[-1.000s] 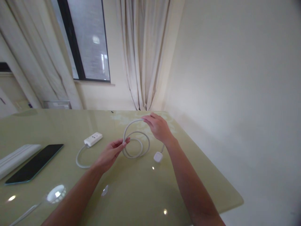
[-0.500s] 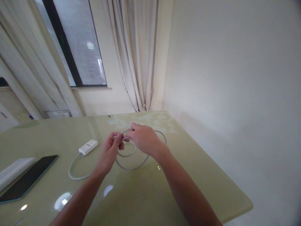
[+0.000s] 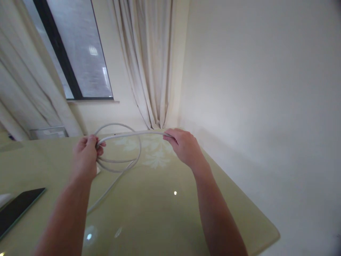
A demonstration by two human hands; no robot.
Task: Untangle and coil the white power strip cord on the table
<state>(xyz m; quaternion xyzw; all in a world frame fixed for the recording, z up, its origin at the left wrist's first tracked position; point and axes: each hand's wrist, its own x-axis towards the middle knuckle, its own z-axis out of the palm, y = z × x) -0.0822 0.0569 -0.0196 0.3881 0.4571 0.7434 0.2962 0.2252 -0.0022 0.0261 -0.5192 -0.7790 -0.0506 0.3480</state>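
A pale grey power cord (image 3: 125, 134) runs between my two hands above the table. My left hand (image 3: 86, 153) is closed in a pinch on gathered loops of the cord. To the right, my right hand (image 3: 183, 144) grips a stretch of the same cord, drawn nearly level. One loop hangs between the hands, and a length slants down toward my left forearm. Only a small white corner of the power strip (image 3: 98, 170) shows beside my left wrist; the rest is hidden behind the hand.
The glossy greenish table (image 3: 149, 220) has a rounded corner at right. A dark flat panel (image 3: 22, 206) lies at the left, with a white object (image 3: 4, 199) beside it. Curtains (image 3: 149, 64), a window (image 3: 80, 49) and a bare wall (image 3: 253, 89) stand behind and to the right.
My hands have moved apart, left hand leftward and right hand to the right and up, stretching cord between them. The loops have risen, and the power strip is now mostly hidden.
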